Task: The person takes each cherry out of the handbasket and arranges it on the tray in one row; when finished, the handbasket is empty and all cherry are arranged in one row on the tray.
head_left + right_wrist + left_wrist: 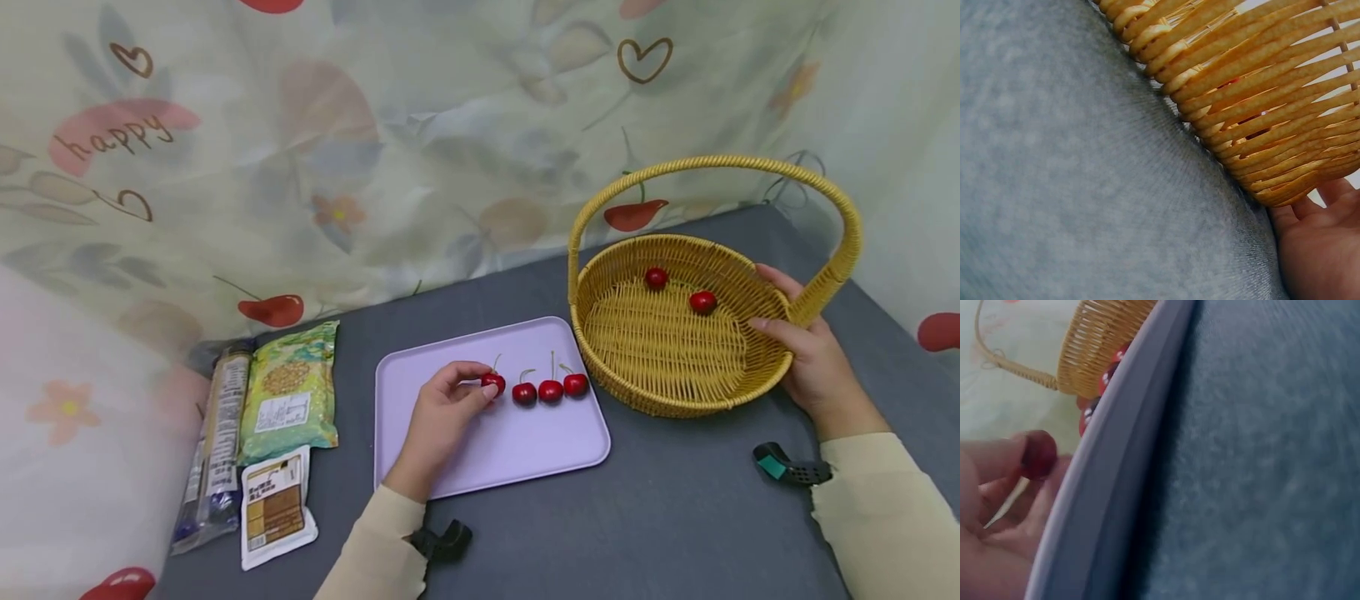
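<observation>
Over the lilac tray (420, 450), my left hand (442, 417) pinches a dark red cherry (492, 384) between thumb and fingertips, its stem pointing up. The left wrist view shows the same cherry (1039, 454) beyond the tray's rim. Three more stemmed cherries (551, 392) lie in a row on the tray, to the right of the held one. My right hand (817, 367) grips the right side of a yellow wicker basket (667, 350), thumb over the rim near the handle base. Inside it lie two cherries (702, 302). From the right wrist view, the basket's woven side (1260, 119) hides most of its contents.
At the left lie a green-yellow food bag (292, 392), a long clear-wrapped packet (221, 433) and a small white-and-brown pouch (276, 508). The basket's tall arched handle (712, 162) rises above its bowl. A patterned cloth (420, 167) hangs behind the dark grey table surface (600, 533).
</observation>
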Tool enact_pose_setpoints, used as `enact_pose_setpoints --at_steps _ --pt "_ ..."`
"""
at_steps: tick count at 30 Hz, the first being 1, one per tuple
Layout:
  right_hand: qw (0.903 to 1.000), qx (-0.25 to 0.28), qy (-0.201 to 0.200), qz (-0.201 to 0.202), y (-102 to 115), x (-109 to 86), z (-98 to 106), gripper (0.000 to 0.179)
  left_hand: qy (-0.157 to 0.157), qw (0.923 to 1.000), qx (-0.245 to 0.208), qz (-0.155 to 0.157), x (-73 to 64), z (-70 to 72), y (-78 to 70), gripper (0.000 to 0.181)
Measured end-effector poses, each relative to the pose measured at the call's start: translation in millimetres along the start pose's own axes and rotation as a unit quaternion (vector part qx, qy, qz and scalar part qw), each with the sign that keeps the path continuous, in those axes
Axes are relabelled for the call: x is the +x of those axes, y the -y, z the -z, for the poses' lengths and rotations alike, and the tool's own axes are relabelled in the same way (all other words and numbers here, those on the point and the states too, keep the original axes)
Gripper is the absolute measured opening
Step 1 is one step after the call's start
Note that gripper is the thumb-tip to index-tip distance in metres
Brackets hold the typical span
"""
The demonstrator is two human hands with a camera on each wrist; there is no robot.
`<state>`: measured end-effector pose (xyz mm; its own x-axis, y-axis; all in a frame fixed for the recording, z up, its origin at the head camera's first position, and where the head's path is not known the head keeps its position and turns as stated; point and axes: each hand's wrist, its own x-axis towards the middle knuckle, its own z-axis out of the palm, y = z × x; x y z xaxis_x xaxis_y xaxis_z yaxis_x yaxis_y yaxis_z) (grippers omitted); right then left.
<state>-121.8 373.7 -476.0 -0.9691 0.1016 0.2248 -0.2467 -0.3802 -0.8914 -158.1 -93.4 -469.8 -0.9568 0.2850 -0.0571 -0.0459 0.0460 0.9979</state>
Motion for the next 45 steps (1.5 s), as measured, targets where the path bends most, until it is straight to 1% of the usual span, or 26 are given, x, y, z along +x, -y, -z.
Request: enact_pose_setpoints --at_steps 3,5,8,13,15,17,19,26,32,33,35,37,40,42,44,45 --pt "0.9999 0.009 0.004 0.006 0 0.5 0 0.067 -0.012 0.9979 0.059 -0.024 1.7 -0.2 7.1 0.021" --pt "0.9998 0.015 0.006 0.007 0 0.7 1 0.067 -0.018 0.9938 0.101 -0.043 2.4 -0.7 10.5 0.019" --pt "0.9997 0.024 0.007 0.006 0 0.6 1 0.067 -0.025 0.986 0.15 -0.067 2.7 -1.4 13.1 0.017" --pt "0.9993 0.036 0.008 0.004 -1 0.2 1 0.067 -0.031 0.9714 0.218 -0.088 1.0 -2.0 14.2 0.018" --pt "0.9995 0.032 0.006 0.004 -1 -0.2 1 0.067 -0.032 0.965 0.241 -0.098 0.5 -2.0 15.6 0.018" --pt "0.9994 0.033 0.005 0.003 0 0.1 1 0.067 -0.033 0.9605 0.255 -0.107 0.7 -2.0 16.1 0.017" --pt "0.9996 0.03 0.003 0.002 0 0.0 0 0.067 -0.034 0.9581 0.261 -0.112 0.7 -2.1 16.5 0.017" --pt "0.9999 0.011 0.002 0.0 1 -0.2 -1 0.067 -0.037 0.9558 0.268 -0.116 0.2 -1.8 15.9 0.012" --pt "0.9999 0.01 -0.001 0.002 1 0.4 -2 0.067 -0.045 0.9577 0.261 -0.113 1.3 -1.4 16.8 0.012" --pt "0.9999 0.01 -0.001 0.003 1 0.5 -2 0.067 -0.048 0.9589 0.257 -0.111 1.4 -1.4 16.4 0.011" --pt "0.9999 0.011 -0.001 0.003 1 0.8 -2 0.067 -0.059 0.9639 0.239 -0.101 1.3 -1.4 15.7 0.012" --pt "0.9999 0.015 0.0 0.003 1 0.8 -1 0.067 -0.069 0.9729 0.206 -0.08 0.6 -1.4 13.0 0.018" --pt "0.9997 0.023 0.0 0.001 1 0.5 0 0.068 -0.077 0.9872 0.13 -0.051 -0.7 -1.8 6.3 0.034" --pt "0.9997 0.026 0.0 0.0 1 0.1 0 0.068 -0.077 0.9929 0.083 -0.036 -1.5 -2.2 0.7 0.043" --pt "0.9998 0.02 -0.002 -0.001 1 -0.1 0 0.068 -0.073 0.9956 0.049 -0.032 -2.0 -3.2 -4.8 0.05" --pt "0.9998 0.019 -0.002 -0.001 0 -0.2 0 0.068 -0.072 0.996 0.041 -0.033 -2.2 -3.9 -7.9 0.052"
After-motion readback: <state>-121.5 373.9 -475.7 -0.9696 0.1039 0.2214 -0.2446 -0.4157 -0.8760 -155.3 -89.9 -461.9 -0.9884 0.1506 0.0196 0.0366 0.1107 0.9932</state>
